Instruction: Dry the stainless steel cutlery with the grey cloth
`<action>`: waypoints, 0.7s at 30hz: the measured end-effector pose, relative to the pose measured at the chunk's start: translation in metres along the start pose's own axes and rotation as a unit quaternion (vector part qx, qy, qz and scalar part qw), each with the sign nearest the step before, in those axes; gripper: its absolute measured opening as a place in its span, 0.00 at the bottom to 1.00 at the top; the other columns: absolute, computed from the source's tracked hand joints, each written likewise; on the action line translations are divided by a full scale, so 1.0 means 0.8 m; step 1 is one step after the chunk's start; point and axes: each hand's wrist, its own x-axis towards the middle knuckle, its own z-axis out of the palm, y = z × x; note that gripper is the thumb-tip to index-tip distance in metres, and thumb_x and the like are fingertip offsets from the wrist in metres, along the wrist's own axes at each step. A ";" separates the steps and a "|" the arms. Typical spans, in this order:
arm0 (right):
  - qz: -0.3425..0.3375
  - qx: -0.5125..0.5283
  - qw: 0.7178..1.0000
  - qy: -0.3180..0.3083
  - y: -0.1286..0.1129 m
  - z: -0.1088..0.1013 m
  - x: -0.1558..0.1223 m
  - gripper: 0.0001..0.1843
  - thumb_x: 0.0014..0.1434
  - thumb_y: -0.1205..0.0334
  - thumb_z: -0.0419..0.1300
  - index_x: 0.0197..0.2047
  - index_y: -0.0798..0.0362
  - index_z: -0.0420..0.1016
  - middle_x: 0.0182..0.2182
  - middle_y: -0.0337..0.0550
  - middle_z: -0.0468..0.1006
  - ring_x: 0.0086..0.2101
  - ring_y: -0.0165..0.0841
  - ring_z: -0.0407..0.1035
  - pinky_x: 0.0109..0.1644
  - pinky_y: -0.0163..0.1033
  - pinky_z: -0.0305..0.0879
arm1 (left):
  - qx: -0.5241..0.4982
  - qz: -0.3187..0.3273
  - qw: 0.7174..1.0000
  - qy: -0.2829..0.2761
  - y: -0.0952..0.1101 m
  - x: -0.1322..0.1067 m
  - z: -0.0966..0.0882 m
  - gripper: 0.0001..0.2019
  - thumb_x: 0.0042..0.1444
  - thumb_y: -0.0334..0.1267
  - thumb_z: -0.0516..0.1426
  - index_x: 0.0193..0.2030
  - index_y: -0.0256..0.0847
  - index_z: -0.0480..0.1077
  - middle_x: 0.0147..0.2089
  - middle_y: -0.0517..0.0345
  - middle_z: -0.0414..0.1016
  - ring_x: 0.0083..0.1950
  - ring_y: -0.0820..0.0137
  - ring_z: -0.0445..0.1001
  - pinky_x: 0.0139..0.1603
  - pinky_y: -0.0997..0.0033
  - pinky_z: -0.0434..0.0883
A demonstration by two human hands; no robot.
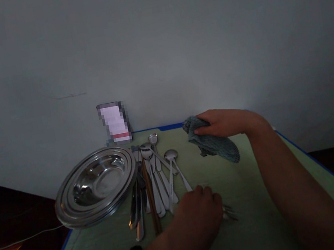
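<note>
A crumpled grey-green cloth point(217, 146) hangs from my right hand point(218, 122), whose fingers and thumb are closed on it at the right of the table. Lower down, my left hand point(199, 209) is curled over a fork point(231, 213). The fork's tines stick out to the right of the fingers, while its handle is hidden. Just left of this hand are two spoons point(170, 155) whose handles spread apart. Further left lie more metal spoons point(147, 150), a pair of brown chopsticks point(151, 201) and several knives point(138, 216).
Stacked shiny metal plates point(67, 203) stand at the table's left. A phone point(115, 123) with a lit, blurred screen leans against the grey wall point(204, 41) behind. The pale green table point(254, 234) has blue edges. A white cable point(28, 237) runs at the far left.
</note>
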 end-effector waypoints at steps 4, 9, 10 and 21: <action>-0.014 0.014 0.999 0.040 0.002 -0.005 -0.004 0.12 0.57 0.56 0.51 0.36 0.55 0.70 0.35 0.47 0.77 0.33 0.34 0.70 0.33 0.35 0.61 | -0.082 0.016 0.994 -0.065 -0.030 0.000 -0.035 0.06 0.54 0.32 0.50 0.33 0.36 0.68 0.31 0.55 0.74 0.30 0.68 0.72 0.26 0.73 0.65; -0.008 0.070 0.992 0.102 0.009 -0.018 -0.019 0.16 0.57 0.50 0.50 0.32 0.54 0.70 0.27 0.42 0.75 0.27 0.32 0.68 0.28 0.35 0.60 | -0.111 -0.081 0.990 0.027 -0.091 0.000 -0.109 0.13 0.61 0.37 0.41 0.39 0.36 0.65 0.28 0.57 0.70 0.24 0.76 0.66 0.24 0.76 0.58; -0.013 0.089 0.991 0.098 0.009 -0.020 -0.021 0.18 0.57 0.49 0.49 0.31 0.53 0.71 0.26 0.41 0.75 0.26 0.32 0.67 0.28 0.35 0.60 | -0.109 -0.091 0.989 0.046 -0.101 -0.001 -0.122 0.14 0.61 0.38 0.41 0.39 0.36 0.65 0.28 0.58 0.69 0.25 0.75 0.66 0.25 0.76 0.58; -0.124 0.608 0.764 0.176 -0.013 -0.006 -0.003 0.18 0.56 0.47 0.51 0.37 0.51 0.73 0.38 0.41 0.76 0.42 0.36 0.68 0.47 0.45 0.62 | -0.312 -0.151 0.937 0.035 -0.132 -0.045 -0.166 0.17 0.59 0.43 0.43 0.35 0.38 0.69 0.28 0.59 0.73 0.27 0.75 0.70 0.26 0.78 0.64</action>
